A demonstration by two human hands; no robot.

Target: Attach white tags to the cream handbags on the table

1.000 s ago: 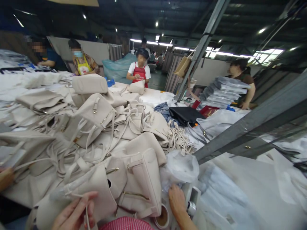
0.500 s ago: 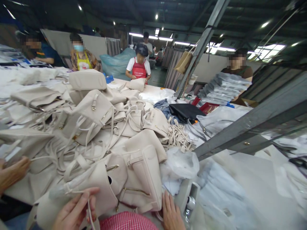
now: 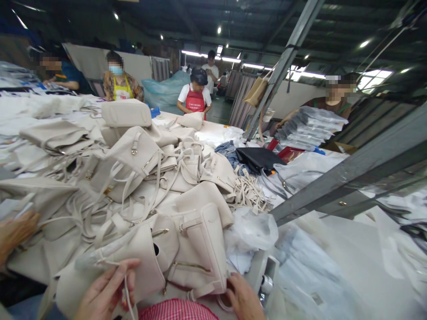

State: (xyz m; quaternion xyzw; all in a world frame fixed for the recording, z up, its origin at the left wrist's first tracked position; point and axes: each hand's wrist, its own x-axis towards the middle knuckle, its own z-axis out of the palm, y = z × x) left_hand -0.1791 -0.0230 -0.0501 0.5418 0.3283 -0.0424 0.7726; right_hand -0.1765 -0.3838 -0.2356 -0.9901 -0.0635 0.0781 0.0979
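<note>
My left hand (image 3: 105, 293) is at the bottom left, fingers pinched on a thin cream strap (image 3: 128, 293) that hangs from a cream leather backpack (image 3: 140, 260) lying right in front of me. My right hand (image 3: 243, 298) is at the bottom centre, fingers curled against the lower right corner of a second cream backpack (image 3: 203, 253); whether it grips the bag is hard to tell. Red-and-white checked cloth (image 3: 176, 311) shows between my hands.
A large heap of cream bags (image 3: 133, 164) and straps covers the table. Clear plastic bags (image 3: 250, 231) lie to the right, by a slanted grey steel beam (image 3: 350, 173). Another person's hand (image 3: 15, 231) rests at the left edge. Several workers stand at the far side.
My right hand has come off the plastic bags and the white device at the right and moved left to the backpack's corner. My left hand keeps its pinch on the strap.
</note>
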